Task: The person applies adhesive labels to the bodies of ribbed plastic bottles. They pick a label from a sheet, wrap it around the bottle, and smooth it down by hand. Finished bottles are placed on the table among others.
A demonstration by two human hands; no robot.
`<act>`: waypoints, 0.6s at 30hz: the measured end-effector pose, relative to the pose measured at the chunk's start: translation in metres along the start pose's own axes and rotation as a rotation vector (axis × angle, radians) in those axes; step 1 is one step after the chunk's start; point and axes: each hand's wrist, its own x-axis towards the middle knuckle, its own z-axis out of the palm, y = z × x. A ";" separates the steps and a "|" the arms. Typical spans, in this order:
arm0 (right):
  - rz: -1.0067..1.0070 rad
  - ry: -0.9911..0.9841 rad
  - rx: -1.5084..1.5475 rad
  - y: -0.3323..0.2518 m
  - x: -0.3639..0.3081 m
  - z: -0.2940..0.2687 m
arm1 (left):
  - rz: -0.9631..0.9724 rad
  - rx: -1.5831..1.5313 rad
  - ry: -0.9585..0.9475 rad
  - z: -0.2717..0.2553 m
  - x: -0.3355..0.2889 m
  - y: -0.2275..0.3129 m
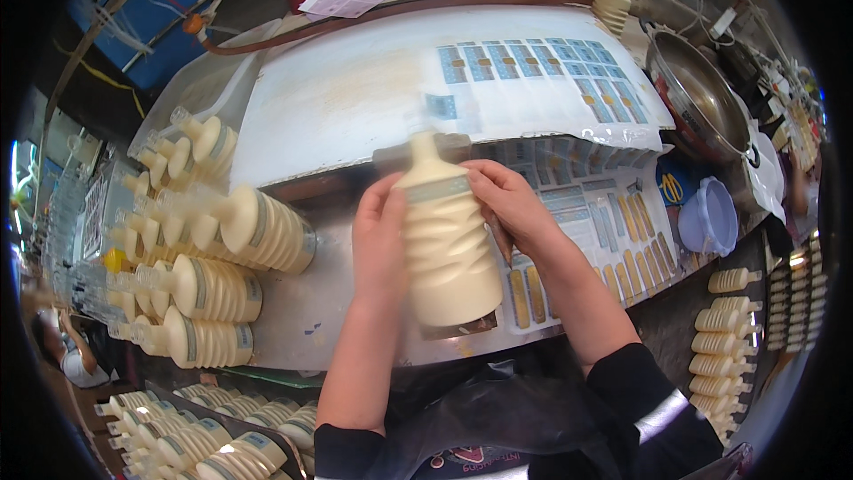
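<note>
A cream bottle point(451, 258) with a narrow neck and a twisted, ribbed body is upright between my hands, over the near edge of the worktable. My left hand point(379, 227) is closed against its left side, fingers partly hidden. My right hand point(511, 204) grips its upper right side, thumb on the grey-blue label band point(439, 188) round the shoulder. A dark brown pointed piece point(501, 240) shows under my right palm; what it is I cannot make out. Beyond the bottle's neck, a single blue label point(440, 107) lies on the white board point(346, 80).
Several similar bottles point(213, 284) lie stacked at the left, with more in trays point(222, 440) below. Rows of blue labels point(533, 60) cover the board's right side; gold strips point(635, 271) lie on a lower sheet. A metal pan point(697, 80) and lilac bucket point(708, 218) stand at the right.
</note>
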 end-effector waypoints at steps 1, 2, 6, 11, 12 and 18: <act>0.001 -0.011 0.021 0.002 0.002 -0.001 | 0.003 0.004 -0.002 0.000 -0.001 0.000; 0.002 -0.023 0.042 0.003 0.004 -0.002 | 0.007 0.008 -0.003 0.000 -0.003 0.001; -0.010 -0.020 0.066 0.003 0.003 -0.001 | 0.032 0.050 0.012 0.003 -0.005 0.004; -0.114 -0.002 0.002 0.009 0.006 0.001 | 0.025 0.049 0.006 0.005 -0.007 0.005; -0.114 -0.006 0.007 0.007 0.005 0.001 | 0.038 0.053 0.005 0.004 -0.006 0.003; -0.037 -0.057 0.060 0.005 0.007 -0.003 | 0.004 -0.010 -0.009 0.000 -0.003 0.003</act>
